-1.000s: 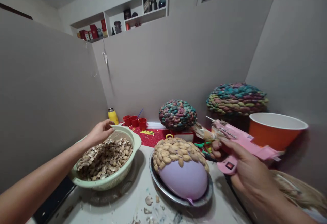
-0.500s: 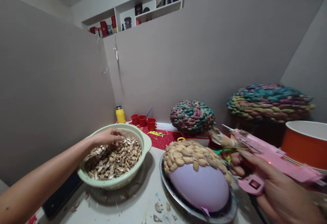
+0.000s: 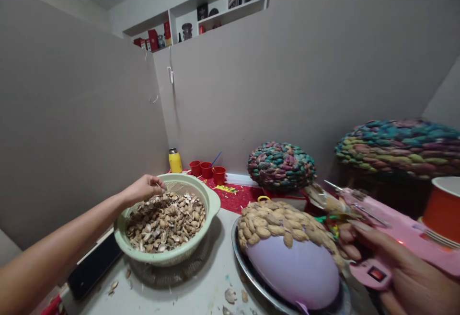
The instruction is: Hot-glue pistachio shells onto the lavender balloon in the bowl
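My left hand [image 3: 146, 188] is over the back left rim of a pale green colander [image 3: 212, 203], its fingers curled together. Whatever is between them is too small to make out. Nut shells [image 3: 167, 221], which look like peanut shells, fill the colander. In my right hand [image 3: 406, 262] is a pink hot glue gun [image 3: 390, 214], its nozzle pointing left and a small red light glowing on its side. Between my hands, a lilac balloon [image 3: 294, 269] rests in a metal bowl [image 3: 237, 255]. Tan peanut shells [image 3: 273, 221] cover its upper part.
Behind stand a smaller shell-covered dome [image 3: 281, 165] and a larger coloured one [image 3: 402, 147]. Red cups [image 3: 219, 175] and a yellow bottle [image 3: 175, 161] line the wall. A dark phone-like slab [image 3: 94, 266] lies left; an orange-red container [image 3: 443, 209] stands right.
My left hand has risen out of the shells and drawn back left to the colander's rim. The view has turned slightly left. My right hand still holds the glue gun.
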Demonstrator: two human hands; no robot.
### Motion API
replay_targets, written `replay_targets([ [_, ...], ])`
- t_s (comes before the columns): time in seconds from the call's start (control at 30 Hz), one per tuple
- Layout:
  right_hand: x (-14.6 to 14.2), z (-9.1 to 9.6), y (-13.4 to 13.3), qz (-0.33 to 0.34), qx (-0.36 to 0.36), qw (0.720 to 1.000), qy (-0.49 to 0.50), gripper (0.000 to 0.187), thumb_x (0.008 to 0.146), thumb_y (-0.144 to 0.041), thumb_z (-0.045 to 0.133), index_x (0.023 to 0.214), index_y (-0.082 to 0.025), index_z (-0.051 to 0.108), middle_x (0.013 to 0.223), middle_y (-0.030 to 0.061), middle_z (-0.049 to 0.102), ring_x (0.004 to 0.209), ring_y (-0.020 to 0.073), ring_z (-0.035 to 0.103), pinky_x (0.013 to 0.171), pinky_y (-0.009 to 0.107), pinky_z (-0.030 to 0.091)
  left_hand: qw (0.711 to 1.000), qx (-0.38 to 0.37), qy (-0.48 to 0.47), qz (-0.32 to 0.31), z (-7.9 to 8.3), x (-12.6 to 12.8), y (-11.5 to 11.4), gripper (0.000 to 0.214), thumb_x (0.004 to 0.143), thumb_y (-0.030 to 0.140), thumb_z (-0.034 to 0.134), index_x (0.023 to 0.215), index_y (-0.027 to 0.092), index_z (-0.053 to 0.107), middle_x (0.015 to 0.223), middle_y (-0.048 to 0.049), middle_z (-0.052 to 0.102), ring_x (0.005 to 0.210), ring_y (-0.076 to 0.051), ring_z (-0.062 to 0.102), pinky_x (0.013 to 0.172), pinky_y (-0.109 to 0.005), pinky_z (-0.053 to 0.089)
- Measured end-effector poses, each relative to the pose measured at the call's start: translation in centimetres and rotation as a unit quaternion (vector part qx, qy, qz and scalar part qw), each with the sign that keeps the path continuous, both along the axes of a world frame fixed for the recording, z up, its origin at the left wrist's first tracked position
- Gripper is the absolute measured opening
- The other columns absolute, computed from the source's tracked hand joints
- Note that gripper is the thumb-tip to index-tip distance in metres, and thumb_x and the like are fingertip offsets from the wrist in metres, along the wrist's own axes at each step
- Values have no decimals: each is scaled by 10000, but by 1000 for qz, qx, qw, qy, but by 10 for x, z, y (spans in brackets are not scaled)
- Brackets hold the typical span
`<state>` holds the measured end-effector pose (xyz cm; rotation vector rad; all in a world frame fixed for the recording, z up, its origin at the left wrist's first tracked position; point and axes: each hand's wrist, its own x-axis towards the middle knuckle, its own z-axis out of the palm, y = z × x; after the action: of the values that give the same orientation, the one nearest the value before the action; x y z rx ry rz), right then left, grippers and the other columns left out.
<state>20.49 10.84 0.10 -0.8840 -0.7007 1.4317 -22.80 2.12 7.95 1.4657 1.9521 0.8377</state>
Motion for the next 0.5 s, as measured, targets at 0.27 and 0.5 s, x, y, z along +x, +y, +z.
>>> replay_targets([
  [0.27,2,-3,1,12,-19,999,23,445,289,-265,929,627,-176,654,569,-21,586,471,95,497,358,135,507,993,-36,22,-107,0,11,-14,489,608,177,633,1097,175,646,860,-2,667,708,-139,572,645,-256,457],
  [0.5,5,-11,5,31,-17,999,17,452,312,-275,931,665,-172,667,598,-11,585,494,104,509,384,145,529,978,-62,92,-176,-2,20,-31,294,643,242,691,929,204,752,969,-39,717,857,-207,615,794,-321,469],
])
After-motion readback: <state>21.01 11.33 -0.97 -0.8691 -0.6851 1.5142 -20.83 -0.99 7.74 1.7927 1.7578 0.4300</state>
